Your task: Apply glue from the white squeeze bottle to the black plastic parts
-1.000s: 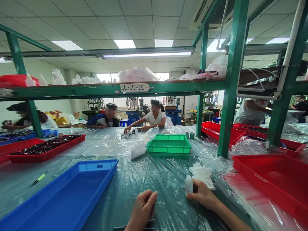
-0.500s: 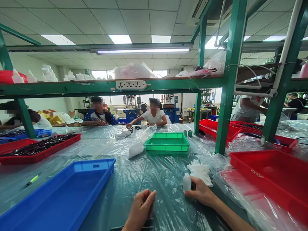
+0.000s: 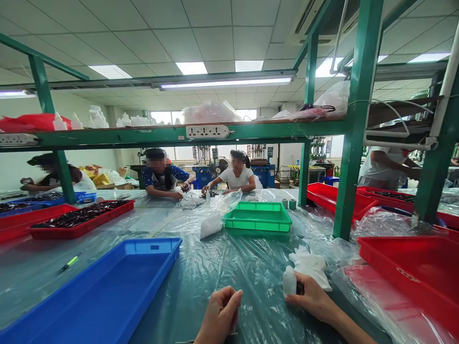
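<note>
A small translucent white bottle (image 3: 289, 282) stands upright at the fingertips of my right hand (image 3: 311, 295), which is wrapped around it from the right. Just behind that hand lies a crumpled white cloth (image 3: 311, 265) on the plastic-covered table (image 3: 186, 286). My left hand (image 3: 223, 308) is closed low in the middle, thumb pressed to the fingers. What it may hold is hidden by the fingers. Thin dark lines show at the bottom edge beneath it, too little to name.
A blue tray (image 3: 107, 253) lies to the left, a green tray (image 3: 258, 224) ahead, and a red tray (image 3: 405, 272) to the right. Green posts (image 3: 358, 119) carry a shelf. A red tray (image 3: 82, 229) holds dark parts. Co-workers sit across the table.
The view has swung slightly left, so everything sits further right. Both my hands keep their grip. A co-worker across has leaned forward and now holds dark parts in a raised hand.
</note>
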A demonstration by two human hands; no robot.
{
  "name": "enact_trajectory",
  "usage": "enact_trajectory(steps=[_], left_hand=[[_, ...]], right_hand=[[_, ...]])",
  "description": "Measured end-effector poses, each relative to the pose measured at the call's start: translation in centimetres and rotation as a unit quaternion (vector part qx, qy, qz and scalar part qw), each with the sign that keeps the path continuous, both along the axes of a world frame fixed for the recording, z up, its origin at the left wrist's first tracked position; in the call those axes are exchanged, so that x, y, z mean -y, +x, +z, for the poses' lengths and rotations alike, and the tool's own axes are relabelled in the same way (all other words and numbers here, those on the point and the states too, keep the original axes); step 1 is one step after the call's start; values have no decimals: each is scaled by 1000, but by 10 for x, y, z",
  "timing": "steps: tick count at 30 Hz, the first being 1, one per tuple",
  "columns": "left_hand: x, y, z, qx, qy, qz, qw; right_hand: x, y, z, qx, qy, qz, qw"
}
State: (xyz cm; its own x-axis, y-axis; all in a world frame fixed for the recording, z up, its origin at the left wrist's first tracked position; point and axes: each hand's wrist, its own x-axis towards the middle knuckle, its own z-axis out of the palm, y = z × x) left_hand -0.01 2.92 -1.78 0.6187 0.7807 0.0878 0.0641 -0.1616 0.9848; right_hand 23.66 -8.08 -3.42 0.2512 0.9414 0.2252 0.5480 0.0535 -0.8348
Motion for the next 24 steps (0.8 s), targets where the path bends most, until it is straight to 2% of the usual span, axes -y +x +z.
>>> enact_trajectory(steps=[12,14,16,19,20,21,22,23,24], left_hand=[[12,-6,9,32,-11,-2,999],[15,-8,16,51,-22,-5,998],[23,-11,31,79,-39,-17,996],[47,-22,70,138,-77,-53,986],[58,-27,84,165,-100,-68,979],[69,-35,96,200,-157,-109,961],[80,-43,106,193,-190,-138,953],[90,-54,113,164,-178,-119,963],[99,-65,117,108,-152,-73,980]], right_hand=[[6,3,-6,-5,-27,3,1000],[8,3,-6,-3,-32,2,999],[9,3,-6,0,-38,-1,999],[12,4,-8,7,-46,-5,999],[13,4,-9,8,-48,-7,999],[14,5,-10,8,-50,-9,999],[16,5,-11,9,-52,-12,999],[18,5,-11,9,-52,-17,998],[19,5,-11,9,-52,-24,998]])
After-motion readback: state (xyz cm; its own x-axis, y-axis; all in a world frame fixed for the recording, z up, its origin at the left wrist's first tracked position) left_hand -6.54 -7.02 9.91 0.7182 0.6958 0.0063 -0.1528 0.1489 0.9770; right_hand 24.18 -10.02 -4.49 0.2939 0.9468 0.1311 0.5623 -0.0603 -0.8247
